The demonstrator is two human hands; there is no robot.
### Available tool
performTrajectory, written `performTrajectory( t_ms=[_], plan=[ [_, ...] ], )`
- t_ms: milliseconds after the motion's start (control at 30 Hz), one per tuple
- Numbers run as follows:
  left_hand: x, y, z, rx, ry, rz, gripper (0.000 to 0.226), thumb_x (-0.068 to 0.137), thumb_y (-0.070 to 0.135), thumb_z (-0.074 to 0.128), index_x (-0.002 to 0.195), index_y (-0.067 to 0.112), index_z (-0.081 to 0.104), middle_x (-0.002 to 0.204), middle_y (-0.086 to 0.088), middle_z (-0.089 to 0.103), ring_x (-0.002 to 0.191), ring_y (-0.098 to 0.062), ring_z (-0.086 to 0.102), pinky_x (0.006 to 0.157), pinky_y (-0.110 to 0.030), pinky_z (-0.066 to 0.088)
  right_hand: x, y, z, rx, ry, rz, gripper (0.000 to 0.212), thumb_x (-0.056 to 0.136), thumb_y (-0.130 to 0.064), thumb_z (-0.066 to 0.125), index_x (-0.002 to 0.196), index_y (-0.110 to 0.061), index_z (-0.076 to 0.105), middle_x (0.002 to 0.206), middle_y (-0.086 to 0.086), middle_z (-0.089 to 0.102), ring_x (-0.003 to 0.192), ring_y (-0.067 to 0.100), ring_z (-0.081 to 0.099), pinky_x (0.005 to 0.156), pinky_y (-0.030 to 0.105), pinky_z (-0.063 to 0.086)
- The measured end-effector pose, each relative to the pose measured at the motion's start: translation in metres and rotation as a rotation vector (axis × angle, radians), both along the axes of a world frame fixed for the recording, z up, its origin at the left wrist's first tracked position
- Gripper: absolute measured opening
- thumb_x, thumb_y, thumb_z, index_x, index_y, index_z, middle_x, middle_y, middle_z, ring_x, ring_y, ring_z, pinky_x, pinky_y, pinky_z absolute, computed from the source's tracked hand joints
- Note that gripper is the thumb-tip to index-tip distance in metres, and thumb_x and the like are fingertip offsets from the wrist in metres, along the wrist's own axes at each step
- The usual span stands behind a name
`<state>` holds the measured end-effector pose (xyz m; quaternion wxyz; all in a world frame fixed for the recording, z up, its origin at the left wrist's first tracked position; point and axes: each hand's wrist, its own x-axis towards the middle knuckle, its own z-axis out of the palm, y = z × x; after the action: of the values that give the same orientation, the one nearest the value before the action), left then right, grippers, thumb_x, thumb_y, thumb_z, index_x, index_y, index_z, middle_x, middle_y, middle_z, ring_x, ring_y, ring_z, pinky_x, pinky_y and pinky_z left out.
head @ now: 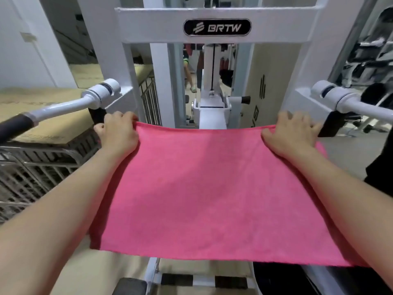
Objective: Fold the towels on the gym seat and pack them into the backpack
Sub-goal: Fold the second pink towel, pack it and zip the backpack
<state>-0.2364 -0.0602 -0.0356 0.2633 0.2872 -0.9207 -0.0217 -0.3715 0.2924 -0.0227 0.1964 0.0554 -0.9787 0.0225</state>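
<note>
A pink towel [212,188] hangs spread out flat between my two hands, in front of the white gym machine. My left hand [119,133] pinches its upper left corner. My right hand [291,135] grips the upper right corner. The towel's lower edge hangs free across the bottom of the view. The towel hides the gym seat behind it. A dark shape [297,282] at the bottom right may be the backpack, but I cannot tell.
The white machine frame [217,24] stands straight ahead, with handle bars on the left [63,109] and right [357,105]. A metal cage cart [42,167] with cardboard sits at the left. A person's legs [189,71] show far behind the frame.
</note>
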Motion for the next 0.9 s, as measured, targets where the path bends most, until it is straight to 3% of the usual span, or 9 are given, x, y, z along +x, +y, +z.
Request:
performTrajectory(
  t_ms=[67, 167, 333, 433, 500, 600, 733, 833, 900],
  plan=[
    [-0.009, 0.006, -0.001, 0.050, 0.048, -0.048, 0.038, 0.084, 0.006, 0.054, 0.120, 0.018, 0.058, 0.118, -0.018, 0.052, 0.115, -0.038, 0.044, 0.092, -0.050, 0.036, -0.012, -0.003, 0.003, 0.032, 0.011, 0.028, 0.048, 0.080, -0.048, 0.049, 0.114, -0.015, 0.050, 0.117, 0.019, 0.046, 0.115, 0.033, 0.039, 0.095, 0.049, 0.030],
    [-0.014, 0.036, -0.003, 0.077, 0.007, -0.452, 0.028, 0.087, 0.026, 0.059, 0.113, 0.018, 0.065, 0.110, -0.011, 0.062, 0.106, -0.031, 0.057, 0.090, -0.041, 0.045, -0.020, -0.017, 0.002, 0.096, 0.007, 0.292, 0.041, 0.085, -0.046, 0.048, 0.118, -0.022, 0.055, 0.117, 0.012, 0.052, 0.113, 0.031, 0.045, 0.095, 0.047, 0.034],
    [-0.018, 0.063, -0.014, -0.012, -0.327, -0.580, 0.068, 0.088, 0.061, 0.011, 0.144, 0.033, 0.038, 0.143, 0.006, 0.048, 0.134, -0.018, 0.042, 0.105, -0.049, 0.036, -0.023, -0.031, -0.004, -0.249, -0.431, 0.706, 0.025, 0.090, -0.042, 0.058, 0.096, -0.023, 0.073, 0.095, -0.003, 0.072, 0.090, 0.019, 0.064, 0.087, 0.037, 0.051],
    [-0.022, 0.058, -0.014, -0.018, -0.375, -0.530, 0.054, 0.099, 0.053, 0.018, 0.147, 0.036, 0.032, 0.147, 0.006, 0.044, 0.137, -0.017, 0.037, 0.110, -0.047, 0.030, -0.033, -0.031, -0.006, -0.366, -0.313, 0.683, 0.010, 0.086, -0.027, 0.067, 0.077, -0.023, 0.068, 0.081, -0.006, 0.068, 0.085, 0.021, 0.063, 0.085, 0.041, 0.050],
    [-0.027, 0.056, -0.014, -0.008, -0.376, -0.486, 0.048, 0.100, 0.050, 0.022, 0.145, 0.037, 0.035, 0.147, 0.005, 0.044, 0.138, -0.018, 0.035, 0.109, -0.048, 0.029, -0.035, -0.039, -0.009, -0.228, -0.160, 0.556, 0.013, 0.088, -0.027, 0.063, 0.075, -0.024, 0.064, 0.083, -0.005, 0.064, 0.092, 0.027, 0.060, 0.083, 0.041, 0.043],
    [-0.022, 0.064, -0.002, -0.038, -0.314, -0.393, 0.047, 0.099, 0.048, 0.031, 0.143, 0.033, 0.038, 0.150, 0.000, 0.040, 0.138, -0.023, 0.033, 0.108, -0.051, 0.029, -0.028, -0.046, -0.011, -0.002, 0.085, 0.391, 0.012, 0.090, -0.019, 0.056, 0.093, -0.018, 0.067, 0.098, 0.007, 0.058, 0.101, 0.031, 0.049, 0.076, 0.038, 0.028],
    [0.029, 0.114, 0.011, 0.025, -0.258, -0.673, 0.038, 0.095, 0.049, 0.035, 0.122, 0.029, 0.053, 0.125, -0.002, 0.058, 0.115, -0.027, 0.053, 0.094, -0.044, 0.047, 0.010, -0.049, 0.004, 0.020, 0.038, 0.456, 0.035, 0.089, -0.020, 0.051, 0.124, -0.015, 0.056, 0.113, 0.017, 0.052, 0.108, 0.037, 0.047, 0.087, 0.046, 0.042],
    [0.073, 0.154, -0.011, 0.044, -0.458, -0.739, 0.059, 0.093, 0.066, 0.024, 0.146, 0.042, 0.025, 0.160, -0.001, 0.020, 0.147, -0.023, 0.017, 0.117, -0.048, 0.020, 0.067, -0.050, 0.003, -0.103, -0.148, 0.711, 0.031, 0.093, -0.035, 0.045, 0.112, -0.018, 0.062, 0.109, 0.013, 0.061, 0.104, 0.036, 0.057, 0.086, 0.043, 0.048],
    [0.083, 0.160, -0.024, 0.026, -0.466, -0.713, 0.065, 0.091, 0.070, 0.020, 0.150, 0.044, 0.009, 0.163, 0.005, -0.002, 0.150, -0.017, -0.005, 0.120, -0.047, 0.001, 0.107, -0.047, -0.014, -0.076, -0.207, 0.787, 0.045, 0.093, -0.047, 0.030, 0.115, -0.022, 0.061, 0.116, 0.009, 0.061, 0.112, 0.032, 0.055, 0.091, 0.042, 0.046]
  ],
)
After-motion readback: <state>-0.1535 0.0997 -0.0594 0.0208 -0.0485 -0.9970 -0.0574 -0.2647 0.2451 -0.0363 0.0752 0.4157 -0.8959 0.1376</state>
